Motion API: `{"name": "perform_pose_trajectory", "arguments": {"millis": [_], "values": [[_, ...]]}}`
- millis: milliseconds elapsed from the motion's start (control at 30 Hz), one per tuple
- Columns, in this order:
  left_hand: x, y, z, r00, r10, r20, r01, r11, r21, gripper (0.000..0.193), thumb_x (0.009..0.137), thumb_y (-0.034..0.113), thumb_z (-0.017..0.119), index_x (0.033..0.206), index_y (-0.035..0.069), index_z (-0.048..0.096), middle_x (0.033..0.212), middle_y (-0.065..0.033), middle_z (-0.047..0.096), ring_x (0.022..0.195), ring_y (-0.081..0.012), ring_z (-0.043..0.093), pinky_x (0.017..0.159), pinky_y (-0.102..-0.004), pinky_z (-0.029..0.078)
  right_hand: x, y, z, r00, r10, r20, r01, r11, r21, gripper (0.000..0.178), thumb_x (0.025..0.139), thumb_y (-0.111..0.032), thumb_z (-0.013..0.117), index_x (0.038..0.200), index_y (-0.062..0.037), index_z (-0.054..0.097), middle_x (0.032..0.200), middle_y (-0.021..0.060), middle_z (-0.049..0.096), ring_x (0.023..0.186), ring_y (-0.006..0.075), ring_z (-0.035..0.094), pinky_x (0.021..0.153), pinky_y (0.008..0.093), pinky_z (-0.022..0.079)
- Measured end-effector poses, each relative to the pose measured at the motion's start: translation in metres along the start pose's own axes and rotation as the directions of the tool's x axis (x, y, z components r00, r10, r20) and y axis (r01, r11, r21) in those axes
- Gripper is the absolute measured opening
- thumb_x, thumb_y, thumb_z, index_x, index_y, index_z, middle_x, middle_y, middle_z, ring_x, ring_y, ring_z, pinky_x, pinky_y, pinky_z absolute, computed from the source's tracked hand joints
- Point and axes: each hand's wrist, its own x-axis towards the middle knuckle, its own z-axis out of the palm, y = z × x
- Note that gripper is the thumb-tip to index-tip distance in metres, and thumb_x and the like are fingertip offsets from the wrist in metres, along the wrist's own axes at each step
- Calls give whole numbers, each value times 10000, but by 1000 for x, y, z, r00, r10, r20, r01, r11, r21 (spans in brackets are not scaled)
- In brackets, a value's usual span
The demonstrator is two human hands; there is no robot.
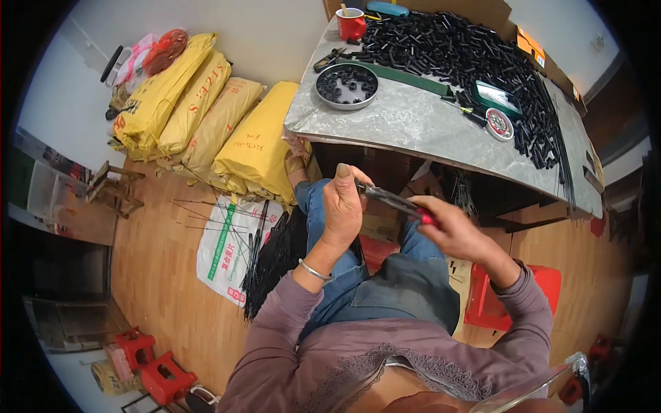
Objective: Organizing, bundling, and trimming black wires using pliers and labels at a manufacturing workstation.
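My right hand [451, 230] is wrapped round a dark hand tool [398, 200] with a red handle end, plier-like in shape. The tool slants up and left toward my left hand [342, 206], which is closed with its thumb pointing up. A small dark piece shows at the left fingers where the tool's tip meets them; what they pinch is mostly hidden. Both hands are held above my lap, just short of the table's front edge. On the table [406, 124] lies a large pile of small black tubes [447, 48].
A round tin [346, 87] of small black rings stands by a red cup [351, 25]. Right of it are a green strip [413, 79] and a round dish [498, 124]. Yellow sacks [255, 151] lean at left; black rods [272, 265] lie on the floor. A red stool [544, 286] stands right.
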Motion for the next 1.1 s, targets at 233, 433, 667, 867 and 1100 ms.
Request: {"name": "perform_pose_trajectory", "arguments": {"millis": [233,433,667,867,1100], "values": [[-2,-13,-1,991,92,95,-99,993,69,694,964,596,249,696,44,573,511,44,444,463,-26,409,423,-192,292,-32,18,21,749,107,654,-647,331,687,220,903,-221,596,927,-31,488,653,88,596,453,158,583,424,264,471],[-6,-7,-5,997,50,52,-53,997,57,715,957,615,233,685,48,573,519,34,447,477,-36,412,443,-194,305,-2,-19,-9,961,126,244,-141,989,46,196,866,-170,600,943,-18,501,771,48,587,598,107,551,476,264,440],[-6,-13,-8,990,75,119,-80,996,37,712,951,624,244,691,48,572,528,39,441,480,-32,401,444,-194,299,-34,7,34,799,-45,599,-601,-58,797,403,837,-394,684,822,-35,500,492,62,487,366,146,481,337,252,366],[-9,-14,-11,996,74,51,-76,996,44,704,955,617,253,693,44,568,545,47,446,494,-26,393,445,-198,293,0,-25,1,874,229,428,-278,959,54,111,810,-77,543,896,-13,511,614,55,535,521,145,518,489,274,430],[-4,-10,-8,993,112,44,-112,994,6,706,961,609,236,685,47,560,560,26,473,492,-35,408,441,-195,306,-18,-19,36,719,208,663,-694,249,675,354,951,-302,548,1116,11,531,814,69,594,632,148,589,548,282,482]]}}
